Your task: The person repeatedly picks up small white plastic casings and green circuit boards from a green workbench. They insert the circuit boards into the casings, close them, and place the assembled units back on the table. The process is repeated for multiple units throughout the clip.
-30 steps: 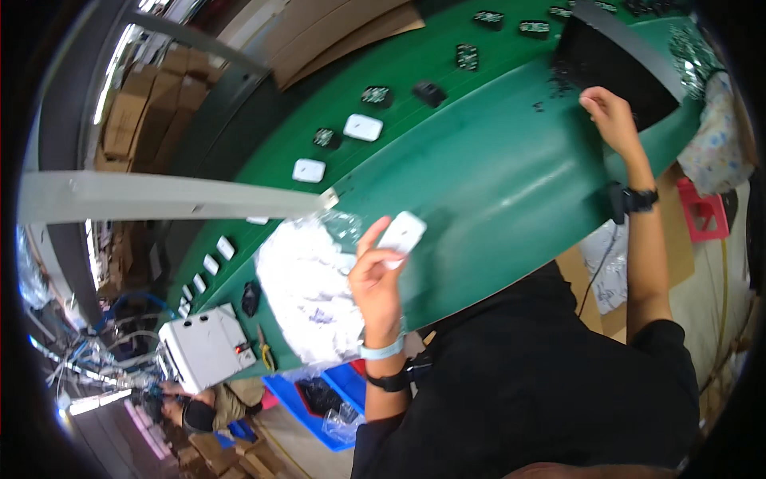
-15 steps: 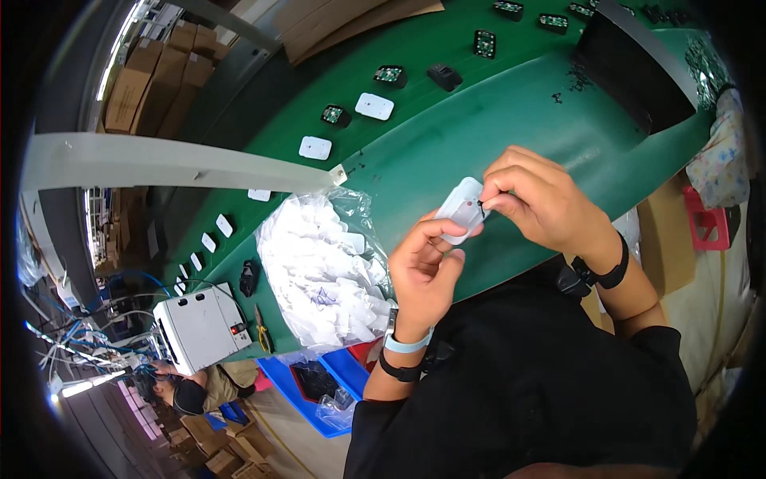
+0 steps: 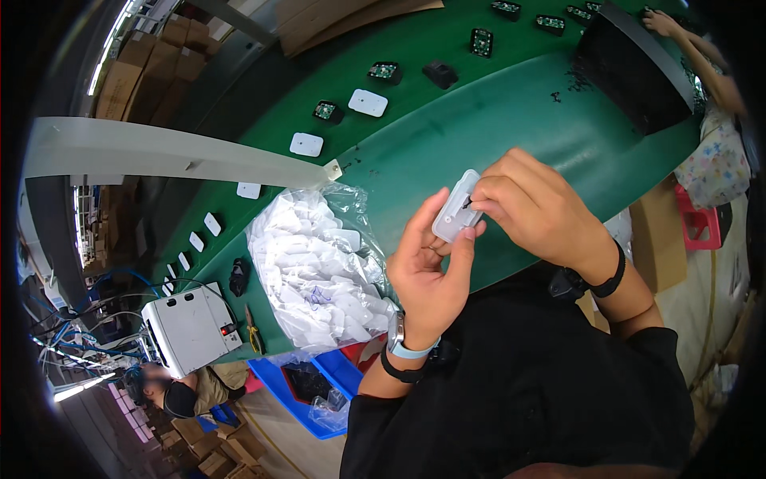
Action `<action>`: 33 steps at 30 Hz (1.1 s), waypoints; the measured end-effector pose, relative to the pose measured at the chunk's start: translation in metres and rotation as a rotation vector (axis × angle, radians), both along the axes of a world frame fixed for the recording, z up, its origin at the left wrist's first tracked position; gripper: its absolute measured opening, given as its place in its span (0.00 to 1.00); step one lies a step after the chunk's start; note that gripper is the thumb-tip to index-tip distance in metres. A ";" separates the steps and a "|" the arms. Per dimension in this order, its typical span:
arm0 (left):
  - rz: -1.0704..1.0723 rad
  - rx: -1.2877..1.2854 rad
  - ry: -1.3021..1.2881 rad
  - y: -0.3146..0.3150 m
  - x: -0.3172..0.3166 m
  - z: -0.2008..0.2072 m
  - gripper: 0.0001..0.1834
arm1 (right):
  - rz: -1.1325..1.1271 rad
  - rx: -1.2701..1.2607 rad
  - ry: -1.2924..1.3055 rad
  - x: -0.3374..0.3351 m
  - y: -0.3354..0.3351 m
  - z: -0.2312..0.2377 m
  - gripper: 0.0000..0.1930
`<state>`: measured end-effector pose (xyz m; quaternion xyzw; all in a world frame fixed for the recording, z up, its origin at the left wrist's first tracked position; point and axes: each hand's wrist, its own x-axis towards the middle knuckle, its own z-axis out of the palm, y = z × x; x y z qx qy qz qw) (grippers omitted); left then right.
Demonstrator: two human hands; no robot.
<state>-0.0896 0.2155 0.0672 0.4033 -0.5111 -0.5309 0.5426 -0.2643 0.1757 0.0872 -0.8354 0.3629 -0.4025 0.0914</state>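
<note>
head view shows left hand (image 3: 431,279) gripping white cover (image 3: 451,221), right hand (image 3: 533,209) seemingly pinching small black piece (image 3: 468,203), so steady support seems important.

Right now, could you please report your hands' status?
Left hand holding white plastic cover. Right hand pinching small black part against it. Clear bag of white pieces close at left.

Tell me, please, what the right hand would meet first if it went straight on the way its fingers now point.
Most likely the white cover in the left hand; the right hand points at it and may be touching it, though depth is hard to judge.
</note>
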 end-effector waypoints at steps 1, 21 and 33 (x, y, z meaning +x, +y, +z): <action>-0.004 -0.007 -0.010 0.000 0.000 -0.001 0.27 | -0.008 -0.004 0.011 0.000 0.000 0.000 0.12; -0.040 0.433 0.450 -0.020 0.015 -0.012 0.12 | 0.420 0.728 -0.660 0.001 -0.010 -0.031 0.26; 0.041 0.337 0.232 -0.023 0.000 -0.001 0.16 | 0.081 0.236 -0.355 -0.006 -0.008 -0.036 0.11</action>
